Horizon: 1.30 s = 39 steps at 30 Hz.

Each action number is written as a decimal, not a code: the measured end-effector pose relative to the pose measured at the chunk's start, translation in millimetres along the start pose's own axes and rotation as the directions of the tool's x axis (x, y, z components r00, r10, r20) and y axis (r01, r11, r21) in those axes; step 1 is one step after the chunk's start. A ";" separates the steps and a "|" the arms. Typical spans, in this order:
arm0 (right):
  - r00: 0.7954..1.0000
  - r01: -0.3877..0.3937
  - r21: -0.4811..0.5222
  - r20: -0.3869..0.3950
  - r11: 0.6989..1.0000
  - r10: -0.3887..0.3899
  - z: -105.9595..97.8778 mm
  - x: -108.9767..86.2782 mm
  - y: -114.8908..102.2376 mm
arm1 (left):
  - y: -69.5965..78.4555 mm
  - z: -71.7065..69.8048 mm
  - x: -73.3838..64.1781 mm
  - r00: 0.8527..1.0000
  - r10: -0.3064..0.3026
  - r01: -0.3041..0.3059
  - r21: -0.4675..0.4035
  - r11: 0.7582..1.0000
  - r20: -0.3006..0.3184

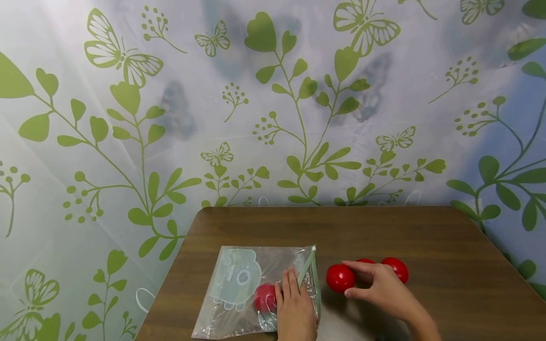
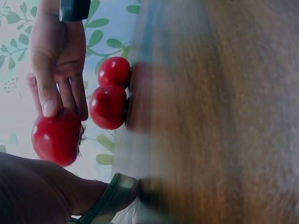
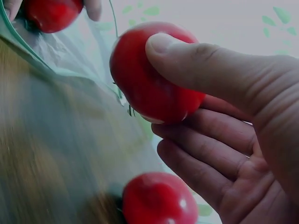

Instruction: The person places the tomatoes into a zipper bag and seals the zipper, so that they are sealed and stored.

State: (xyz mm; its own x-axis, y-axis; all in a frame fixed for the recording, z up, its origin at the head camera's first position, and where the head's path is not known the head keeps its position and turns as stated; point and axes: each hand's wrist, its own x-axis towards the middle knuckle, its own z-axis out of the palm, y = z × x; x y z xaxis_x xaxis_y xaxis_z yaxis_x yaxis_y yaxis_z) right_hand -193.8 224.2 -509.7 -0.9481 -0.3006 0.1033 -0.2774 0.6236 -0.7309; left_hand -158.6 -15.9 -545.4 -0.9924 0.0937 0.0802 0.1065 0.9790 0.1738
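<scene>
In the head view my right hand (image 1: 386, 289) holds a red tomato (image 1: 340, 278) between thumb and fingers, lifted above the table beside the bag's mouth. Its stem end points downward in the left wrist view, where the tomato (image 2: 57, 137) hangs from the fingertips. My left hand (image 1: 294, 305) holds the mouth of a clear zip bag (image 1: 239, 322), fingers lying over the film and the thumb (image 2: 98, 191) under the green zip strip (image 2: 114, 198). Inside the bag lies another tomato (image 1: 265, 298), partly covered by that hand.
Two more tomatoes stand on the wooden table (image 1: 341, 227) behind the right hand: one (image 1: 395, 269) in plain sight, the other (image 1: 365, 260) mostly hidden by the fingers. A patterned curtain (image 1: 239, 118) hangs behind the table's far edge.
</scene>
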 end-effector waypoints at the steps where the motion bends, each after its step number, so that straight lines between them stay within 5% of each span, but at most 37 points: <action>1: 1.000 0.011 0.001 -0.002 1.000 -0.011 2.2 2.1 0.0 | 0.2 -0.1 0.2 1.000 -0.001 0.001 0.001 1.000 0.004; 14: 0.997 0.052 0.109 0.055 0.993 -0.058 33.5 28.8 4.1 | -0.1 0.6 2.4 0.999 -0.004 0.004 -0.003 1.000 0.041; 39: 0.998 0.002 -0.073 -0.069 0.997 -0.007 90.0 59.3 -5.9 | 2.2 3.0 2.3 1.000 -0.020 0.020 -0.030 0.999 -0.020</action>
State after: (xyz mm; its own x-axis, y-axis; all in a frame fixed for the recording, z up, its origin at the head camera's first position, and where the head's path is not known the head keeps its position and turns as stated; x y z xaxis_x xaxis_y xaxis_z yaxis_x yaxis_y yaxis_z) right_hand -234.4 137.8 -560.0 -0.9545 -0.2550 0.1546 -0.2901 0.6736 -0.6798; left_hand -160.8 -13.0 -547.8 -0.9929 0.0700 0.0964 0.0886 0.9749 0.2045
